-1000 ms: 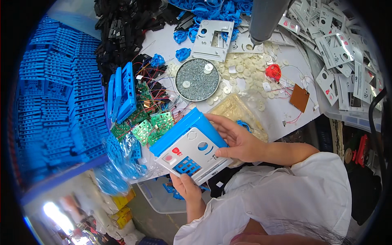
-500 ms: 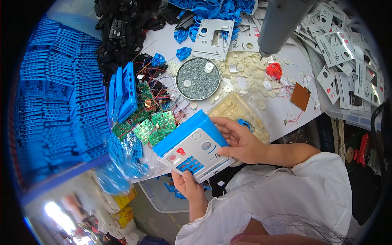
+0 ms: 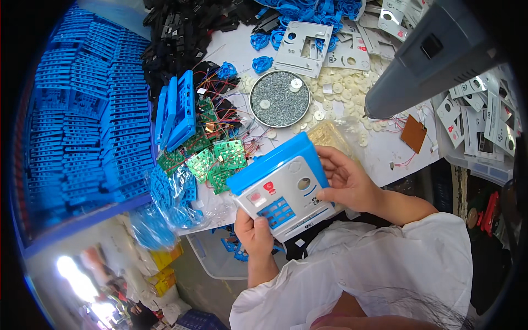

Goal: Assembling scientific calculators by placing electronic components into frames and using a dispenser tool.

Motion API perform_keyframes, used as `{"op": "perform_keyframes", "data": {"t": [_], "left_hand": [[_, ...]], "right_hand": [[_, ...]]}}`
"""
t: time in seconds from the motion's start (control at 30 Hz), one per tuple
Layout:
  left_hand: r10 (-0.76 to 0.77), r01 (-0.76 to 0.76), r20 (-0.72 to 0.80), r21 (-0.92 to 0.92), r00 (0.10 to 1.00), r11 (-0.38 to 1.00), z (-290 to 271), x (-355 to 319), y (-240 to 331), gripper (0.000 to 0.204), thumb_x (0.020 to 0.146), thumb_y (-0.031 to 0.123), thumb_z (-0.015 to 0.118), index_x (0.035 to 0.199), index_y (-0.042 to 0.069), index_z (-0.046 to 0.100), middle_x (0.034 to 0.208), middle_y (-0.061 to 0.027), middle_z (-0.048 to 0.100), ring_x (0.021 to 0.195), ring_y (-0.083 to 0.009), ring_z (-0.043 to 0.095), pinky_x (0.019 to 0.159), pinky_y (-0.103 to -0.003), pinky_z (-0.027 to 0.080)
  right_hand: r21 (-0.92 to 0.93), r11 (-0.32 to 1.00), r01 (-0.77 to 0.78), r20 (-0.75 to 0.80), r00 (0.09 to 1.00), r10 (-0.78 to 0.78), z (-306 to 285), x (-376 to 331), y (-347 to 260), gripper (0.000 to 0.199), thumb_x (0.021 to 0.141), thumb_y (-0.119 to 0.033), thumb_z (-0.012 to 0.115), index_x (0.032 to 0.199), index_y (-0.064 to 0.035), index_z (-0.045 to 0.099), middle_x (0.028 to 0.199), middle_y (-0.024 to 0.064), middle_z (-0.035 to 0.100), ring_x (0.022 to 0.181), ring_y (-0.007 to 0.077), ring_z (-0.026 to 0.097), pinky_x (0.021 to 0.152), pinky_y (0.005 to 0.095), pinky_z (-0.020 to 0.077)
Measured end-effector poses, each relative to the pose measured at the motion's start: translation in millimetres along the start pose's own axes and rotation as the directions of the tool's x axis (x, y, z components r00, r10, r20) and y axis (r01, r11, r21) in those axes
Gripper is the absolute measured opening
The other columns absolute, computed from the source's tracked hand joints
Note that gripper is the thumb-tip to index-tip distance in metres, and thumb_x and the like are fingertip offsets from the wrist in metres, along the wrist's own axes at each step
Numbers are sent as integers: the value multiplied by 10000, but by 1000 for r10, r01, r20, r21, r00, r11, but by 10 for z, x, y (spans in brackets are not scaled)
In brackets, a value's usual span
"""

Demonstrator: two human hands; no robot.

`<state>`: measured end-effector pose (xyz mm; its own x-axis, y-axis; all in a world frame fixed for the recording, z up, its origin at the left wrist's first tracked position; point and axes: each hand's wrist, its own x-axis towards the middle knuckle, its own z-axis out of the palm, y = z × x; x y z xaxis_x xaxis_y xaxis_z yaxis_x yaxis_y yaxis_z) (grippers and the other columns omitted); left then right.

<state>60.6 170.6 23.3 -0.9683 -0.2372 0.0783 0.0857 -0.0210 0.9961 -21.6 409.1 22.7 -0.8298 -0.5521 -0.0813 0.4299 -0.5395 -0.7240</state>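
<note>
Between my two hands is a blue plastic casing [image 3: 275, 157] with a white front panel [image 3: 289, 193]. The panel has round holes, a window over a blue keypad grid and small printed pictures. My left hand [image 3: 256, 235] grips the lower left corner, thumb on the panel's edge. At the right side my right hand [image 3: 352, 184] holds the casing, its thumb on the panel and its fingers around the blue edge. The casing is tilted, panel facing up toward me, and its underside is hidden.
A grey powered screwdriver [image 3: 423, 63] hangs at upper right. Behind the casing stand a round tin of screws [image 3: 279, 102], white discs [image 3: 344, 85] and green circuit boards [image 3: 228, 154] with wires. Blue frames [image 3: 82, 110] fill a bin at left; white panels [image 3: 484, 115] lie at right.
The casing and both hands sit further right in the picture, with the casing turned slightly. The screwdriver looks larger and lower, covering where the red round part was. The whole view has shifted a little.
</note>
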Motion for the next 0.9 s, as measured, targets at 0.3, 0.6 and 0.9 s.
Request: {"op": "perform_keyframes", "data": {"t": [0.3, 0.6, 0.9], "left_hand": [[-237, 219, 4, -392, 972, 893, 26, 187, 94, 726, 942, 494, 726, 1379, -47, 516, 1265, -171, 677, 1114, -278, 694, 940, -412, 580], [-207, 253, 151, -454, 967, 854, -146, 220, 149, 765, 935, 470, 740, 1412, -79, 501, 1330, -208, 654, 1227, -318, 648, 1049, -474, 517], [-98, 264, 275, -668, 956, 695, -145, 283, 109, 521, 967, 220, 682, 1359, -104, 569, 1332, -252, 651, 1233, -352, 647, 1081, -503, 485]], "right_hand": [[1, 999, -44, 43, 998, 44, -13, -29, 51, 837, 877, 125, 681, 1585, 6, 250, 1484, 169, 492, 1366, 225, 517, 1132, 379, 450], [55, 990, -130, 90, 988, 124, -75, 13, -27, 881, 844, 146, 699, 1596, -14, 268, 1460, 166, 532, 1349, 220, 539, 1122, 380, 464], [28, 982, -189, 92, 978, 186, -57, -81, 40, 916, 829, 116, 737, 1600, -8, 257, 1485, 162, 523, 1344, 221, 549, 1111, 382, 475]]}}
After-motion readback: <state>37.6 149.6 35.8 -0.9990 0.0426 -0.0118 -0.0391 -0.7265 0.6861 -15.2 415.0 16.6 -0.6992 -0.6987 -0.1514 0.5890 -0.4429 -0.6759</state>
